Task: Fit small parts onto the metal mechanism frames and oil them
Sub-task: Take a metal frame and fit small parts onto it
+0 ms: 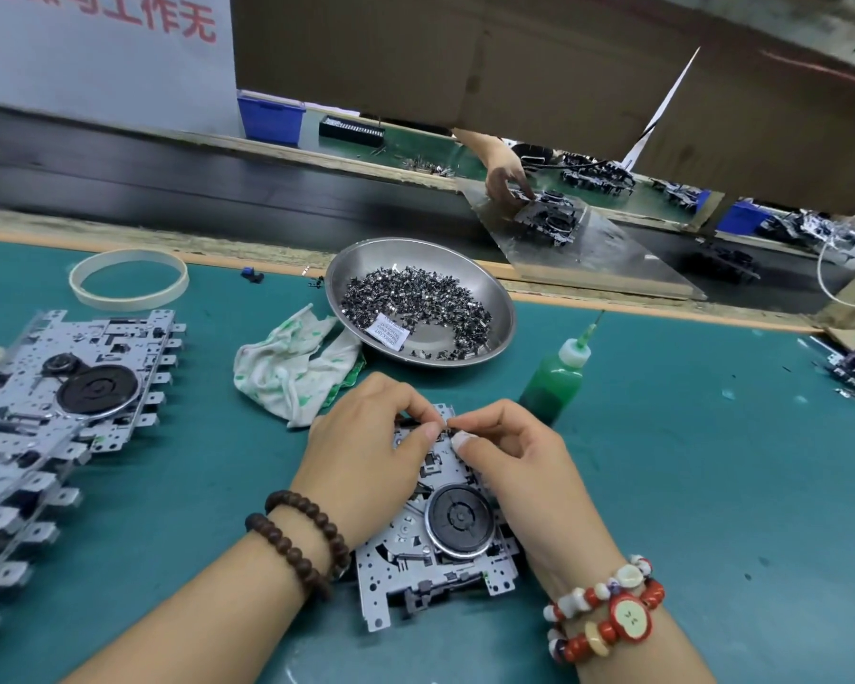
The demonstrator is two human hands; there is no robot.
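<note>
A metal mechanism frame (415, 560) with a black round wheel lies flat on the green mat in front of me. My left hand (366, 451) and my right hand (509, 451) meet over its far end, fingers curled, pinching something small against the frame; the small part itself is hidden by my fingertips. A steel bowl (494, 298) holding several small dark metal parts (415, 303) stands just beyond. A green oil bottle (556, 377) with a needle tip stands upright to the right of my hands.
Several stacked mechanism frames (70, 387) lie at the left. A crumpled white-green cloth (292, 362) sits between them and the bowl. A tape ring (129, 278) lies far left. Beyond the conveyor belt (169, 175), another person's hand (504, 175) works on a frame.
</note>
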